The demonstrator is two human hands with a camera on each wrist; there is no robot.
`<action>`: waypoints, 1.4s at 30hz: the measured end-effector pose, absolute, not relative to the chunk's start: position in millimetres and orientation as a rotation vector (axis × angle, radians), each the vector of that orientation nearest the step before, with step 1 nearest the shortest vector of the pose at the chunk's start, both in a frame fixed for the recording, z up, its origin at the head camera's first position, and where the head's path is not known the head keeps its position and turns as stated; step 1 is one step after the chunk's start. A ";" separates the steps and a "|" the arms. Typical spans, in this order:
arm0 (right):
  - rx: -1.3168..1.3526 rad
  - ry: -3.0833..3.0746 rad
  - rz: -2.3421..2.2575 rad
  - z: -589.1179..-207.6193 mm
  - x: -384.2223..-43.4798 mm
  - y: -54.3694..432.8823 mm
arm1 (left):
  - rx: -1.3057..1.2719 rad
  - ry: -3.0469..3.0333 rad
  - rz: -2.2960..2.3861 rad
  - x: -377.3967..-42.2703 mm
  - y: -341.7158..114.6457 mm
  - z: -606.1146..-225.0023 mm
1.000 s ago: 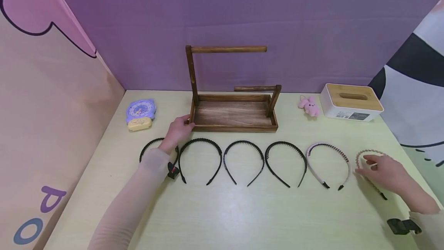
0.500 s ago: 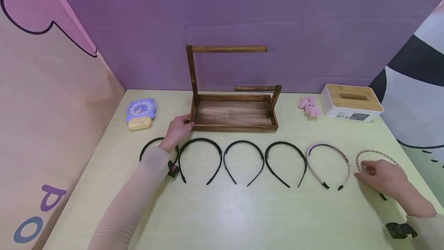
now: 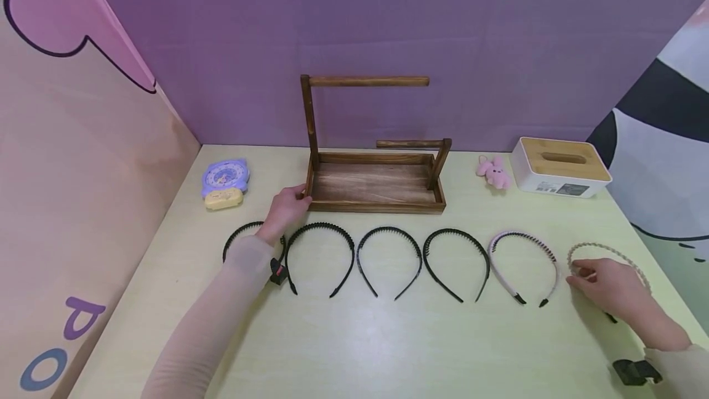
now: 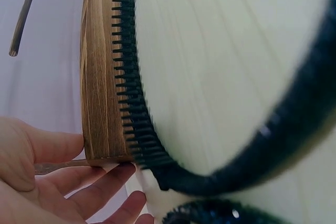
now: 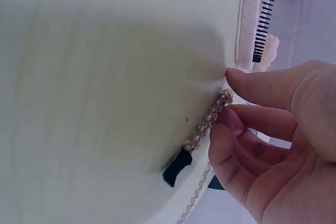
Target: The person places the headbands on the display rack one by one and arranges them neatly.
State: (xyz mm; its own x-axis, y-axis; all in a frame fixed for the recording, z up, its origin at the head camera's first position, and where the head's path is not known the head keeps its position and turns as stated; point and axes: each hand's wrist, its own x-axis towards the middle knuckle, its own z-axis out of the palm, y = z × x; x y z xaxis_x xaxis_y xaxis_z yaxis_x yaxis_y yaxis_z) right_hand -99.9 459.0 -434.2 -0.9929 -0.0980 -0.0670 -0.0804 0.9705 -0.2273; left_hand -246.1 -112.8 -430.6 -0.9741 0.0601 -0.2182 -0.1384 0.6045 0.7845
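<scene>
My left hand (image 3: 285, 209) grips the front left corner of a brown wooden storage rack (image 3: 376, 207), a shallow tray with a tall bar and a low bar. In the left wrist view the thumb presses its front wall (image 4: 102, 87) and the fingers lie along its end. On the far right, my right hand (image 3: 615, 288) pinches one side of a beaded headband (image 3: 606, 247), which lies on the table. In the right wrist view its beaded arm (image 5: 202, 127), with a black tip, runs between thumb and curled fingers. The palm hides part of it in the head view.
Left of it are a pale pink headband (image 3: 556, 273) and several black headbands (image 3: 353, 251) in a row; my left wrist covers one. Behind stand a tissue box (image 3: 562, 180), a pink plush toy (image 3: 495, 173), a purple clock-like item (image 3: 226, 175) and a yellow case (image 3: 224, 199).
My right hand has shifted slightly left and toward me, its fingers drawing in around the beaded headband's side. My left hand stays at the rack's corner, and the headbands stay in place.
</scene>
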 end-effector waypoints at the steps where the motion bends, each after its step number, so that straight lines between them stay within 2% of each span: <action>1: -0.155 3.052 -0.342 -434.9 -99.5 458.6 | -0.060 2.613 1.296 -246.1 -112.4 -430.9; 25: -0.278 3.155 -0.300 -437.8 -97.9 452.0 | -0.070 2.615 1.287 -248.6 -105.9 -433.6; 42: -0.172 3.114 -0.317 -434.0 -99.7 454.8 | -0.044 2.602 1.303 -250.8 -96.0 -431.8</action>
State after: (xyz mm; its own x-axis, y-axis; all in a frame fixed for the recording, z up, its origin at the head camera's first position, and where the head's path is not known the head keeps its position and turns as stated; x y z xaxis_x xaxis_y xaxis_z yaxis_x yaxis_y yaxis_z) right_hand -99.7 454.8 -434.0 -0.9940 -0.1096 0.0043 -0.1082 0.9736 -0.2010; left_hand -250.8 -96.0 -431.8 -0.9730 0.0761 -0.2180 -0.1290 0.6041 0.7864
